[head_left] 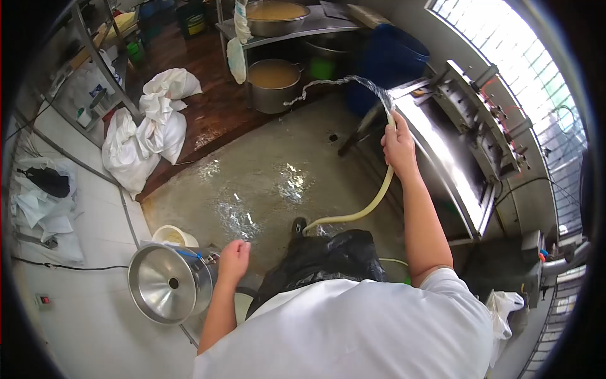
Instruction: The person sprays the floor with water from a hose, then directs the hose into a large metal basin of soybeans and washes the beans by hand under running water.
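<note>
My right hand [399, 146] is wrapped round a pale yellow hose [372, 203] near its outlet. Water [353, 81] sprays out of the hose and arcs to the left, toward a large steel pot [274, 95] of brownish liquid. From my hand the hose curves down to the wet floor [265, 165] by my dark boot. My left hand [234, 260] hangs at the lower left with curled fingers; whether anything is in them does not show. Close beside it stands a steel machine with a round funnel-shaped hopper [154, 284].
White sacks [159, 129] are heaped at the left on the reddish floor. A steel table [303, 28] bears a wide basin [276, 18] of brownish liquid. A blue barrel [390, 60] stands behind the steel equipment [464, 126] at the right. A pale bucket [175, 236] sits behind the hopper.
</note>
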Demonstrator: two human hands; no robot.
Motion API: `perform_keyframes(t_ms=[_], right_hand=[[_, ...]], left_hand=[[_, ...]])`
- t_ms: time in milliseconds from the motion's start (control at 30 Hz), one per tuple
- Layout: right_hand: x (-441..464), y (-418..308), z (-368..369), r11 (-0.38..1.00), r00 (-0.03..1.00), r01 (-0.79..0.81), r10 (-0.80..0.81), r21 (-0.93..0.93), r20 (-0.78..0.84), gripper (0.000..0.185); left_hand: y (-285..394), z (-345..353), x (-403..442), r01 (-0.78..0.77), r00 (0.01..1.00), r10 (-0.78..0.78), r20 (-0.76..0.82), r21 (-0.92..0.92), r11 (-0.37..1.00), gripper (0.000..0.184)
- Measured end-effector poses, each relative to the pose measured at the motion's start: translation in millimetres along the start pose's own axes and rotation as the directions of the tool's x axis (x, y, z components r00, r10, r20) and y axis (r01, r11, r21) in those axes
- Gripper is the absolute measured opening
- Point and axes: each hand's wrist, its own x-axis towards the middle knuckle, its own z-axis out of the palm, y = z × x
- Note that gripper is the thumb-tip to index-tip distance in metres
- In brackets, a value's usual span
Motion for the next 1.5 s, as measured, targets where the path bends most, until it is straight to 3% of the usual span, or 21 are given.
perform_keyframes(t_ms=[67, 133, 300, 367, 433, 467, 533, 567, 633, 700, 933, 1067, 1133, 1333, 1500], right_hand=[[42.1, 18.9, 26.6, 0.999, 1.0, -0.015, 0.015, -0.051, -0.016, 0.048], [87.6, 41.6, 59.8, 0.979, 0.983, 0.102, -0.126, -0.177, -0.134, 0.046], [198.3, 128.5, 121.9, 0.971, 0.999, -0.037, 0.039, -0.235, 0.003, 0.042], [230.2, 161.2, 142.6, 0.939, 0.992, 0.112, -0.087, -0.324, 0.092, 0.039], [254.6, 163.0, 159.9, 0.943, 0.967, 0.034, 0.053, -0.33, 0.25, 0.038], [262.7, 162.5, 171.4, 0.944, 0.954, 0.055, 0.045, -0.324, 0.295, 0.038], [275.4, 155.3, 196.0, 0.945, 0.916, 0.079, 0.057, -0.318, 0.398, 0.04], [271.0, 112.4, 195.2, 0.961, 0.88, -0.027, 0.153, -0.274, 0.449, 0.041], [283.4, 117.0, 225.1, 0.953, 0.867, 0.182, -0.04, -0.242, 0.497, 0.041], [293.6, 105.7, 247.7, 0.945, 0.819, 0.175, 0.016, -0.276, 0.574, 0.044], [347.7, 60.4, 335.2, 0.952, 0.755, 0.221, -0.028, -0.214, 0.656, 0.042], [389.2, 34.2, 386.9, 0.919, 0.733, 0.294, -0.04, -0.263, 0.679, 0.041], [408.3, 20.1, 405.3, 0.91, 0.715, 0.286, 0.006, -0.3, 0.699, 0.04], [461.1, -7.4, 451.3, 0.874, 0.671, 0.327, 0.054, -0.36, 0.739, 0.04], [479.3, -23.2, 466.7, 0.858, 0.736, 0.268, 0.11, -0.437, 0.668, 0.04]], left_hand=[[21.8, 2.8, 32.7, -0.037, 0.999, 0.037, 0.012, 0.015, 0.999, 0.032], [36.4, 5.2, 66.8, -0.085, 0.996, 0.084, 0.034, 0.033, 0.996, 0.032], [51.5, -0.2, 145.2, 0.025, 0.997, -0.036, 0.073, 0.141, 0.99, 0.034], [64.9, -6.1, 176.3, 0.068, 0.992, -0.085, 0.093, 0.173, 0.983, 0.034], [73.4, -7.1, 206.7, 0.048, 0.997, -0.057, 0.056, 0.144, 0.988, 0.033], [77.3, -8.6, 221.2, 0.057, 0.996, -0.065, 0.054, 0.146, 0.988, 0.033], [92.7, -12.7, 248.5, 0.079, 0.996, -0.084, 0.026, 0.142, 0.987, 0.031], [99.5, -12.5, 262.8, 0.087, 0.996, -0.091, 0.022, 0.134, 0.987, 0.031], [111.1, -13.6, 289.8, 0.071, 0.997, -0.075, 0.035, 0.105, 0.992, 0.03], [120.2, -13.4, 318.4, 0.058, 0.997, -0.062, 0.038, 0.094, 0.994, 0.03], [101.7, -18.0, 441.8, -0.001, 0.998, -0.004, 0.064, 0.081, 0.997, 0.032], [83.5, -32.2, 527.8, -0.001, 0.999, 0.002, 0.051, -0.02, 1.0, 0.033], [75.7, -42.1, 567.1, -0.088, 0.996, 0.088, 0.012, -0.007, 0.996, 0.028], [77.4, -85.3, 668.2, -0.048, 0.998, 0.051, 0.045, -0.061, 0.997, 0.032], [82.1, -101.2, 712.7, -0.059, 0.998, 0.059, -0.001, -0.001, 0.998, 0.03]])
